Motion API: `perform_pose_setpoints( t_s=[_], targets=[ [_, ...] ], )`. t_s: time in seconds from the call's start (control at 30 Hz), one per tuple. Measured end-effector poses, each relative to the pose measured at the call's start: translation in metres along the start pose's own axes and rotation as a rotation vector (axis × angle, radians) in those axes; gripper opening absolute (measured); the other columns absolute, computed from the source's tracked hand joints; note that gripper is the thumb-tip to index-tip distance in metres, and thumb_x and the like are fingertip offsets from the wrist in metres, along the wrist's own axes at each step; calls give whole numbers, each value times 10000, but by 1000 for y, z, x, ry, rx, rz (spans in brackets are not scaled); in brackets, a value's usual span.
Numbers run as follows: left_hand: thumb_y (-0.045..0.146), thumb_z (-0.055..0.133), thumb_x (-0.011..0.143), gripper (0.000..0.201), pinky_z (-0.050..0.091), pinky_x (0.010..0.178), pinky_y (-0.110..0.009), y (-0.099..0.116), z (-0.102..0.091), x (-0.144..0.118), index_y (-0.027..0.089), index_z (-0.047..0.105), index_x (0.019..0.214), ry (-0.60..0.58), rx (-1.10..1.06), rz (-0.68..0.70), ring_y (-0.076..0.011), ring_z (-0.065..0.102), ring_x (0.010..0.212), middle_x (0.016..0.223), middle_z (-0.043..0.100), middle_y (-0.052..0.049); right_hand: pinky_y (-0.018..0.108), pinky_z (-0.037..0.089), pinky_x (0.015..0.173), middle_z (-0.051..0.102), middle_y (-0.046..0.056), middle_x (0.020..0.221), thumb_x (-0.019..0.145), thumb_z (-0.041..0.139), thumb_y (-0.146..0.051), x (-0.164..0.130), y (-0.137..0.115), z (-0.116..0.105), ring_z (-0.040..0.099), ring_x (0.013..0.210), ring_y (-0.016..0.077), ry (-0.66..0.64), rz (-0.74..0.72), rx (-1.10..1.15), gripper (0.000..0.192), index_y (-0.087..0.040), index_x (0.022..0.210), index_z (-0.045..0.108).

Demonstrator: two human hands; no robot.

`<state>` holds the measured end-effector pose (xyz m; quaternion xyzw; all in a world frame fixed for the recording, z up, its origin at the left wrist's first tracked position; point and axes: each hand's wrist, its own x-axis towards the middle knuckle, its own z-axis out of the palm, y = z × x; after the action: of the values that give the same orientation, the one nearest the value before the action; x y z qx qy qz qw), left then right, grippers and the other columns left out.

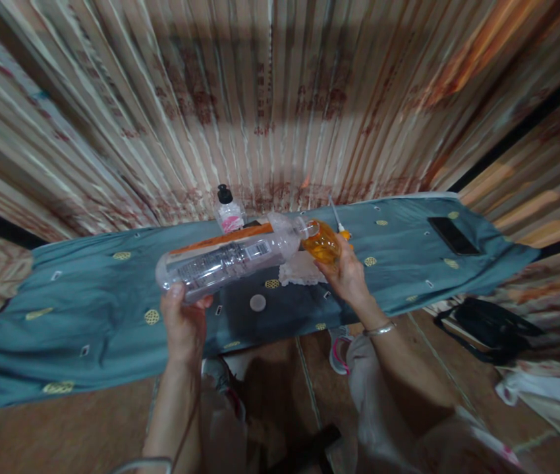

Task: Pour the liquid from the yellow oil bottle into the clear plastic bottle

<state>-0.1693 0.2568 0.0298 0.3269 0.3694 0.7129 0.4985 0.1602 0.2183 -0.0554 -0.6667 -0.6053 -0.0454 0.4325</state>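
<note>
1. The left hand (184,322) rises from the lower edge of the view with the forearm near vertical. Its grip is wrapped around the base end of a large clear plastic bottle with a printed label (225,261), thumb on the near side.
2. The large clear plastic bottle lies almost horizontal in the air above the counter (112,289). Its long axis runs left to right, with the base at the left and the neck at the right, raised slightly.
3. The right hand (346,273) reaches in from the lower right, with the wrist bent and a metal bangle (379,328) on it. Its grip closes around a small round bottle of orange liquid (320,242).
4. The small orange bottle is tilted, its mouth facing left and meeting the neck of the large bottle; whether the two touch cannot be determined.
5. The counter carries a blue-green cloth with yellow patterned dots (408,263). On it, below the bottles, lie a white lace-edged cloth (300,271) and a small white round disc (257,303).
6. A small clear bottle with a black cap and pink label (228,210) stands upright behind the large bottle. A dark flat phone (452,235) lies well apart at the right.
</note>
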Motion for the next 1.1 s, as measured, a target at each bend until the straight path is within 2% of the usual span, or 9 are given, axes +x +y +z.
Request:
perform_pose_setpoints(
  t_s=[0.23,0.4,0.8,1.1],
  targets=[
    [579,913,571,491,371,398,-162,-1,-1,2,194,749,825,-15,1,-1,-98,534,554,737,679,2,587,584,1158,679,216,1510,948,728,-481,1,-1,-1,680,1390,372,4,-11,6,787,-158,1600,429],
    [580,899,650,469,385,412,-161,-2,-2,2,189,743,856,-72,13,49,-86,506,547,744,661,4,598,567,1175,649,223,1545,941,737,-464,0,1,1,658,1418,375,-3,7,12,808,-160,1616,412],
    [577,955,541,550,393,410,-166,0,-2,2,176,765,866,4,-30,4,-99,528,571,768,697,-11,598,578,1164,665,226,1530,945,733,-476,0,2,1,668,1408,376,18,-17,0,802,-151,1611,427],
    [585,934,642,548,373,418,-179,-5,-7,4,181,759,968,-80,-7,53,-88,503,547,766,677,3,585,572,1177,666,214,1530,934,752,-459,0,0,-1,662,1413,369,4,1,10,803,-161,1610,436]
  ],
)
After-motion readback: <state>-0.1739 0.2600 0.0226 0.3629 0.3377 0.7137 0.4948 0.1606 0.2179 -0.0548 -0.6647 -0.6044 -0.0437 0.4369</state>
